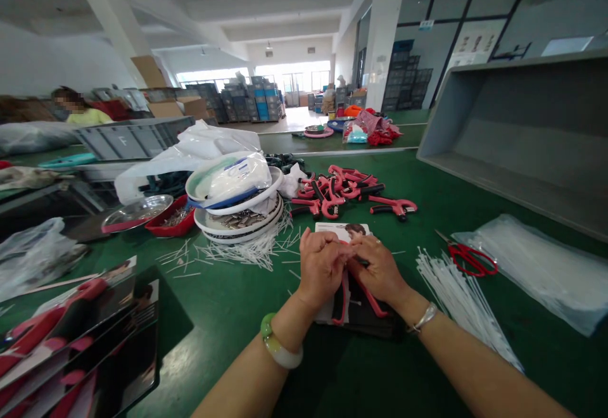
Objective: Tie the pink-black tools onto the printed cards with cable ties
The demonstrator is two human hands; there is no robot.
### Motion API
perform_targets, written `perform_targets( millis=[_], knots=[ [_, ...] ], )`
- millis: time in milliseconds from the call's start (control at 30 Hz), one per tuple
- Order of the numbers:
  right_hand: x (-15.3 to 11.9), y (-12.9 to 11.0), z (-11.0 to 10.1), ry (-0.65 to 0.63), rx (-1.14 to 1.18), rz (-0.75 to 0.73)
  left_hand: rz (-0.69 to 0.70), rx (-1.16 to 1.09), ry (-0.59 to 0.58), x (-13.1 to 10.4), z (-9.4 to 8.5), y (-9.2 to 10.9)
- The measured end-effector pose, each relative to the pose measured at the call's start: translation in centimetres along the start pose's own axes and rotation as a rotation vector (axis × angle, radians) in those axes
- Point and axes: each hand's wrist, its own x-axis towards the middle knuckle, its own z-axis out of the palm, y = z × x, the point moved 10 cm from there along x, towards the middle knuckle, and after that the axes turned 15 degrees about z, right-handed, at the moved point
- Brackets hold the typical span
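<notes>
My left hand (323,266) and my right hand (377,267) meet over a printed card (327,229) on the green table. Their fingers are closed and pinched together near the head of a pink-and-black tool (368,291), whose handles point toward me. The fingers hide the tool's head and whatever small thing they pinch. Under the tool lies a dark stack of cards. Beyond the hands is a pile of pink-and-black tools (332,190). White cable ties (463,304) lie to the right of my right hand.
Red scissors (472,259) and a plastic bag (536,266) lie right, below a grey bin (522,139). Stacked trays (237,221), a red dish (173,215) and loose ties stand left. Carded tools (80,354) fill the near left. A person (80,107) is far left.
</notes>
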Motion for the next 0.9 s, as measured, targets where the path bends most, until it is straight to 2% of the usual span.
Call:
perform_targets(
  millis=[100, 200, 267, 367, 433, 500, 600, 667, 800, 900],
  knots=[
    [0.7, 0.6, 1.5, -0.127, -0.229, 0.092, 0.053, 0.02, 0.032, 0.3, -0.5, 0.7],
    [1.1, 1.2, 1.9, -0.184, -0.307, 0.146, 0.051, 0.023, -0.02, 0.0, -0.3, 0.8],
    [1.1, 1.5, 1.3, -0.114, -0.233, 0.149, 0.003, 0.004, -0.098, -0.6, 0.1, 0.6],
    [0.7, 1.8, -0.5, 0.073, -0.093, 0.086, -0.096, -0.034, -0.251, -2.3, 1.3, 0.4],
    [0.2, 1.5, -0.9, 0.092, -0.084, 0.014, -0.144, -0.023, -0.304, -3.4, 1.8, 0.5],
    [-0.2, 0.7, -0.3, -0.008, -0.154, -0.054, -0.188, 0.02, -0.293, -4.0, 1.9, 0.5],
    [-0.9, -0.6, 1.1, -0.231, -0.327, -0.136, -0.228, 0.045, -0.269, -4.4, 2.0, 0.5],
    [-1.2, -1.3, 1.6, -0.321, -0.439, -0.163, -0.243, 0.041, -0.274, -4.4, 2.2, 0.5],
    [-1.2, -2.2, 1.4, -0.334, -0.555, -0.164, -0.277, 0.065, -0.283, -4.6, 1.8, 0.2],
    [-1.6, -2.2, 0.1, -0.305, -0.484, -0.114, -0.284, 0.116, -0.159, -5.0, -0.5, -0.5]
  ],
)
